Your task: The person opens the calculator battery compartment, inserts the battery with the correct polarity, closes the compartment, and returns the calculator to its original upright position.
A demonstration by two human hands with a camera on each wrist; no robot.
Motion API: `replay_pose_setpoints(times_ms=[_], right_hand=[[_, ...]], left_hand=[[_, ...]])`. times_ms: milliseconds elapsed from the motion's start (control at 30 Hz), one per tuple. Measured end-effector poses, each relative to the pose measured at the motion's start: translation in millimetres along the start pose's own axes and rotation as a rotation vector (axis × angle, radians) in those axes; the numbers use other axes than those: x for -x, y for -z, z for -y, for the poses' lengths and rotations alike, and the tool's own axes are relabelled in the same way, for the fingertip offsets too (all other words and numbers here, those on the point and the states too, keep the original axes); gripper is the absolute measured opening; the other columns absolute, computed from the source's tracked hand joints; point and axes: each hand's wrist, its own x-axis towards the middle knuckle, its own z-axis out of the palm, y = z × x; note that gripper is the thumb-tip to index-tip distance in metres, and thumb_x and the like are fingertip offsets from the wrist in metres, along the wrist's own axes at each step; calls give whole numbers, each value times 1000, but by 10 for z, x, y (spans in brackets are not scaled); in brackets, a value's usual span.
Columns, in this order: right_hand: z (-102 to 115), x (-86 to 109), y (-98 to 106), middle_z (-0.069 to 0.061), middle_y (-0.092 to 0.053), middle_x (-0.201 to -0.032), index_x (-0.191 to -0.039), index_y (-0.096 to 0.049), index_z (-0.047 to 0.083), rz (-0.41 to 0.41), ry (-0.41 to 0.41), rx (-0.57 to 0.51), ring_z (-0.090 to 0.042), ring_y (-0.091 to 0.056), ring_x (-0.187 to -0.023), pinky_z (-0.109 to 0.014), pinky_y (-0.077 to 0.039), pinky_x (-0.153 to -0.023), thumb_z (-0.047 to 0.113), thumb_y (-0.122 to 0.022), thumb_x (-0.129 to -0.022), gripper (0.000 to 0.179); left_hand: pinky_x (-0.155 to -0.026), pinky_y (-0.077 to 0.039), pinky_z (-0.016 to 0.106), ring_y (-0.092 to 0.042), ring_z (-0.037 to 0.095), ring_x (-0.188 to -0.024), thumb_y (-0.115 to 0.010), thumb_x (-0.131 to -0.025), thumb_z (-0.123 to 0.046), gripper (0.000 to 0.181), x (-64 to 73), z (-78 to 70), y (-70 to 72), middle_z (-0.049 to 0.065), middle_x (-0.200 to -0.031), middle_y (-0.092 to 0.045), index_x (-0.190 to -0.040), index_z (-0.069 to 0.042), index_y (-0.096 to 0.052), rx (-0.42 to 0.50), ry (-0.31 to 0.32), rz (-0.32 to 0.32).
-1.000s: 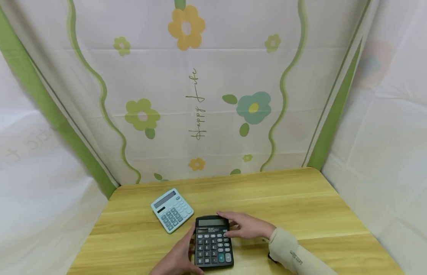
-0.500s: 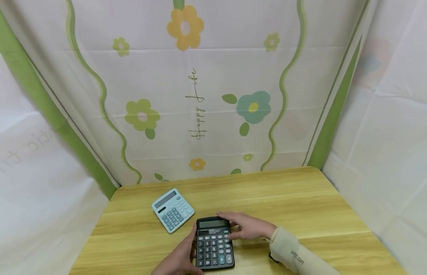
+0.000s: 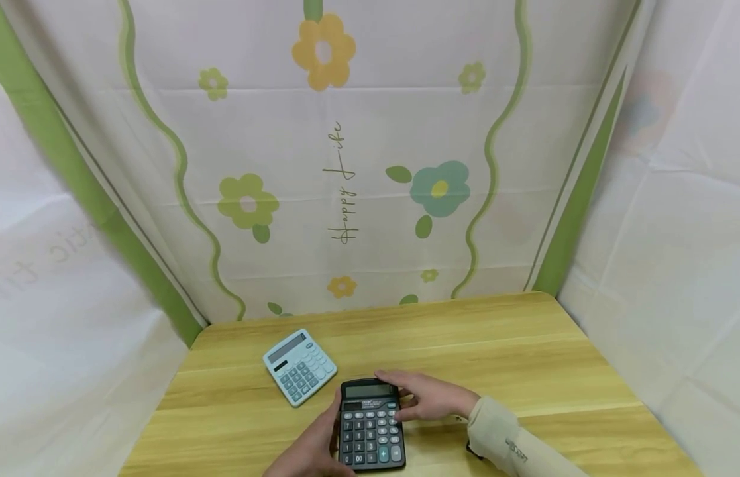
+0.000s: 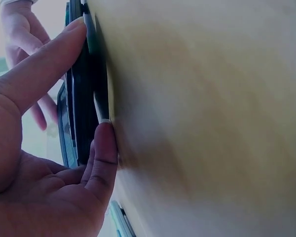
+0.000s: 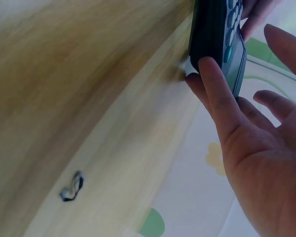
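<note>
A black desk calculator (image 3: 371, 430) faces up near the front of the table, in both hands. My left hand (image 3: 313, 440) grips its left side: the thumb (image 4: 49, 61) lies along the near edge and curled fingers (image 4: 101, 163) sit against its side, low by the tabletop. A narrow gap shows under the casing in the left wrist view. My right hand (image 3: 432, 395) touches the right side and upper right corner with nearly straight fingers (image 5: 219, 96); its thumb stands apart from the casing in the right wrist view. A light blue calculator (image 3: 300, 366) lies tilted to the upper left.
The wood-grain table (image 3: 525, 358) is walled by white cloth (image 3: 370, 245) with printed flowers. A small dark piece (image 3: 474, 452) shows under the right sleeve (image 3: 501, 430). The right wrist view has a small dark, shiny loop-like thing (image 5: 72, 186) on the tabletop.
The black calculator and both hands have shifted very slightly down in the head view, mostly along with the whole scene. Both hands keep the same placement on it.
</note>
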Motion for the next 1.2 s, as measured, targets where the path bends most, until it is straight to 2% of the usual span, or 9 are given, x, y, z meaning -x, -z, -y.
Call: replay_pose_setpoints(times_ms=[300, 400, 533, 633, 700, 800, 967, 1100, 1200], right_hand=[[59, 13, 3, -16, -31, -168, -165, -30, 14, -7, -1, -2, -35, -57, -136, -27, -56, -100, 17, -74, -97, 81], [56, 5, -2, -16, -32, -168, -164, -30, 13, -6, -3, -6, -33, -57, -135, -26, -56, -99, 18, -74, -97, 80], [39, -10, -10, -15, -31, -168, -165, -29, 15, 2, 0, -28, -33, -57, -136, -26, -56, -100, 18, -74, -97, 81], [25, -21, -14, -14, -30, -169, -165, -29, 16, 7, 10, -29, -33, -56, -137, -26, -55, -100, 18, -74, -97, 81], [16, -28, -17, -15, -29, -169, -165, -29, 16, 7, 18, -18, -34, -56, -137, -26, -55, -100, 18, -74, -97, 81], [4, -36, -25, -16, -28, -169, -165, -28, 17, 3, 25, 2, -33, -56, -137, -25, -55, -100, 19, -74, -97, 82], [-10, -48, -39, -16, -26, -170, -165, -27, 15, 17, 33, 4, -33, -54, -139, -26, -54, -102, 21, -74, -97, 83], [-15, -45, -48, -14, -25, -171, -166, -26, 18, 19, 26, 53, -32, -53, -140, -30, -53, -106, 27, -73, -98, 83], [-11, -37, -54, -13, -26, -171, -166, -26, 19, 10, 26, 92, -31, -55, -138, -34, -52, -108, 29, -73, -98, 83]], left_hand=[[-114, -23, 13, -20, 43, -155, -100, -65, -21, 148, 7, -11, 0, 18, -171, -21, -167, -10, 7, -13, 19, -8], [-112, -25, 12, -24, 39, -154, -100, -64, -20, 148, 13, -11, 3, 16, -171, -23, -167, -12, 6, 6, 29, -10], [-102, -51, 23, -57, 34, -132, -96, -69, -9, 140, 12, -12, 5, 19, -161, -39, -168, -19, 2, 183, 31, 21], [-80, -62, 31, -71, 24, -98, -89, -81, -8, 122, -7, -19, 23, 21, -146, -52, -168, -15, -2, 189, 35, -4], [-72, -59, 28, -68, 15, -85, -81, -91, -15, 105, -36, -23, 42, 21, -141, -55, -167, -7, -9, 57, 50, -70], [-61, -56, 28, -63, 11, -73, -67, -102, -19, 78, -103, -30, 76, 22, -134, -59, -163, 0, -22, -76, 102, -165], [-54, -58, 30, -65, 18, -71, -58, -107, -14, 40, -210, -36, 144, 17, -112, -65, -145, -4, -52, -80, 150, -239], [-52, -57, 28, -64, 18, -69, -61, -105, -16, 22, -239, 0, 183, 9, -97, -65, -126, -9, -65, -106, 135, -229], [-51, -57, 29, -65, 17, -64, -64, -104, -17, 16, -203, 35, 204, 8, -92, -63, -117, -8, -66, -68, 126, -206]])
